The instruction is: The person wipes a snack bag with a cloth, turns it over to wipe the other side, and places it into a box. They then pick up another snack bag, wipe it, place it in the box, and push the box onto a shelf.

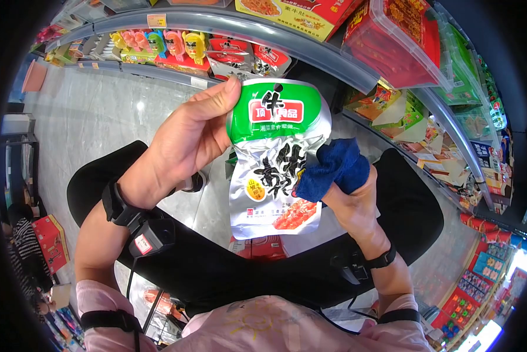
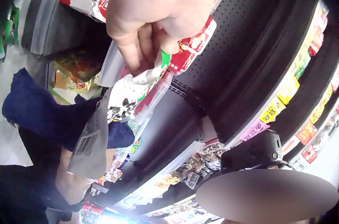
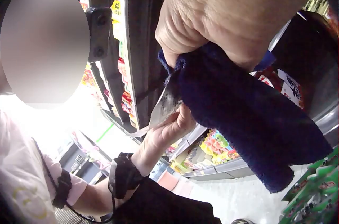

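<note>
A person stood in a shop aisle and held a snack packet [image 1: 275, 170], silver with a green top, up in front of their chest, between the two hands and clear of the shelf [image 1: 310, 50] behind it. The left hand [image 1: 181, 141] pinched the packet's upper left corner, thumb on the front and fingers behind. This grip seemed chosen to let the packet hang flat with its printed face towards the person. The right hand [image 1: 354, 205] was clenched round a bunched blue cloth [image 1: 336, 167], which pressed against the packet's right edge, seemingly so the cloth could rub the wrapper while the other hand steadied it.

The head view alone showed the packet's whole front and both hands together, with rows of bright packets on the curved shelf above and the pale floor [image 1: 99, 117] to the left. The left wrist view looked from behind, showing the curled fingers on the packet's back and the cloth below it. The right wrist view showed the packet almost edge on, the cloth spilling from under the right hand, and the left hand beyond, with a black strap on its wrist
</note>
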`<state>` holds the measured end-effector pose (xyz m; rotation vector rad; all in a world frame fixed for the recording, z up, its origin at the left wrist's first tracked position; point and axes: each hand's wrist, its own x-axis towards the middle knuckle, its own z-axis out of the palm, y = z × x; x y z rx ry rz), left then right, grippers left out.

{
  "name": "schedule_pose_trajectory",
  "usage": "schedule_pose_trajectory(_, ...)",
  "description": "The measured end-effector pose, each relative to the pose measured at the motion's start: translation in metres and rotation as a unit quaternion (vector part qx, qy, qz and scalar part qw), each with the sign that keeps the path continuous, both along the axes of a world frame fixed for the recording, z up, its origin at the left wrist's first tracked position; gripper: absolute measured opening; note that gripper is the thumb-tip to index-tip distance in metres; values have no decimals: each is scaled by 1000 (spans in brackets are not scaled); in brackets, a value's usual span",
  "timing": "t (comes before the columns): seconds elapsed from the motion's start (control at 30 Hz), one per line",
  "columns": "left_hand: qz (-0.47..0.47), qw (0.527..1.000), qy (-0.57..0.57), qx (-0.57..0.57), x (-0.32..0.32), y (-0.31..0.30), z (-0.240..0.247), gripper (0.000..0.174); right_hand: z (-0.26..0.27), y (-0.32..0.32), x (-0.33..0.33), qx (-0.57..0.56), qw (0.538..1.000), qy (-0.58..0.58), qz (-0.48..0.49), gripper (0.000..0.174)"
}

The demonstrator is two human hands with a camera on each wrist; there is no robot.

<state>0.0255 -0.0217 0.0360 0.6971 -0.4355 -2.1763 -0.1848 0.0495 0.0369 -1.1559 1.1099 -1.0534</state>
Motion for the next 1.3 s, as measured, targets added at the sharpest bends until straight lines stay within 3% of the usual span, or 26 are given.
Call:
schedule_pose_trajectory(0.1, -7, 1000, 11, -5, 2, 0, 2, 35, -1, 0, 0, 31, 999, 0, -10, 12)
schedule_pose_trajectory(0.2, 5, 1000, 5, -8, -1, 0, 4, 35, -3, -1, 0, -53, 998, 43, 4, 13)
schedule_pose_trajectory(0.6, -7, 999, -19, -32, -1, 4, 9, 28, -6, 0, 1, -8, 1000, 20, -1, 14)
schedule_pose_trajectory(0.83, 8, 999, -39, -33, -4, 4, 13, 27, -17, 0, -5, 4, 997, -69, 30, 6)
schedule_pose_trajectory(1.0, 21, 987, -141, -71, -9, 8, 16, 23, -15, 5, -2, 17, 994, -104, 16, 10)
schedule_pose_trajectory(1.07, 25, 985, -152, -78, -11, 10, 18, 22, -10, 7, 3, 65, 978, -182, -83, 13)
schedule_pose_trajectory(1.1, 29, 982, -164, -86, -11, 11, 19, 20, -8, 5, -1, 72, 975, -208, -39, 15)
schedule_pose_trajectory(1.3, 43, 948, -252, -190, -16, 20, 16, 14, -12, -1, 1, 117, 976, -183, -25, 9)
